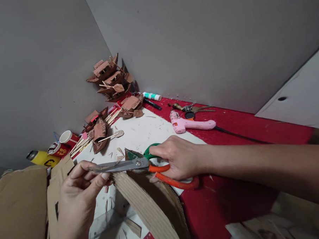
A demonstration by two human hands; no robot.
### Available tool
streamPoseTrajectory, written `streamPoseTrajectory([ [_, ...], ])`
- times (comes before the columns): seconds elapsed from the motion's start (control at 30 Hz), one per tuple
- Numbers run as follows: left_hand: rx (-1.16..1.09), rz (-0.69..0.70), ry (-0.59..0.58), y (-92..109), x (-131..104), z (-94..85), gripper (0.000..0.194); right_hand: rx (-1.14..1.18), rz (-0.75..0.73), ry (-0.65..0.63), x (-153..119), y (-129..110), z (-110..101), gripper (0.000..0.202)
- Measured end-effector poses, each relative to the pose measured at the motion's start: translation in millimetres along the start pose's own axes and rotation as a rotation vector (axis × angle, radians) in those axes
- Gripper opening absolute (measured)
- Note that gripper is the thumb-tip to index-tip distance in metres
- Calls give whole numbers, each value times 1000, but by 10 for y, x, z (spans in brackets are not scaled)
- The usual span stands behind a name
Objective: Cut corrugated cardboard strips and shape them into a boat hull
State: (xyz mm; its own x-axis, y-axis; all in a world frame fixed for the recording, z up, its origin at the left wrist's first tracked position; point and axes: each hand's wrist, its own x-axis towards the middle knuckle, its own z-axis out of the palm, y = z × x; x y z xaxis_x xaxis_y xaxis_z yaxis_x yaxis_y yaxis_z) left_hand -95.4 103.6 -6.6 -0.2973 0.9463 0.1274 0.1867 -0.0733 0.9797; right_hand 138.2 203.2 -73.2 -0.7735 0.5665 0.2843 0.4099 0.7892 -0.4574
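Note:
My right hand (177, 157) is closed around the handles of a pair of scissors (127, 165), one loop green and the other orange. The blades point left and lie nearly together across the end of a curved cardboard piece (147, 206). That end is pinched between the thumb and fingers of my left hand (82, 193), close to the blade tips. The cardboard bends down toward the bottom of the view, its ribbed face showing. Just how far the blades reach into the cardboard is hard to see.
Several small cardboard boats (99, 134) stand at the back left. A pink glue gun (193, 125) with a black cord lies on the red tabletop (244, 126). Paper cups (69, 137), a yellow bottle (45, 158) and cardboard sheets (20, 206) are at the left. Scraps litter the white board (141, 134).

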Motion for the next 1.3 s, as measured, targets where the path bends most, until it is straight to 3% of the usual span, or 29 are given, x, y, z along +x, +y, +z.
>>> streamPoseTrajectory([
  [0.2, -38, -15, -25, 31, 2, 0, 20, 50, -38, 55, -11, 7, 30, 47],
  [0.4, -104, -14, -23, 103, -47, 8, 7, 57, -33, 51, 2, 5, 41, 47],
  [0.87, -100, -62, 1, -44, -29, 105, 13, 16, 55, -10, -1, -30, 49, 51],
  [1.13, -47, -72, -36, -12, -31, 56, 13, -34, 21, -2, 13, -27, 2, 49],
  [1.3, -46, -114, -142, -79, -36, 58, 9, -89, 7, 11, 19, -34, -34, 51],
])
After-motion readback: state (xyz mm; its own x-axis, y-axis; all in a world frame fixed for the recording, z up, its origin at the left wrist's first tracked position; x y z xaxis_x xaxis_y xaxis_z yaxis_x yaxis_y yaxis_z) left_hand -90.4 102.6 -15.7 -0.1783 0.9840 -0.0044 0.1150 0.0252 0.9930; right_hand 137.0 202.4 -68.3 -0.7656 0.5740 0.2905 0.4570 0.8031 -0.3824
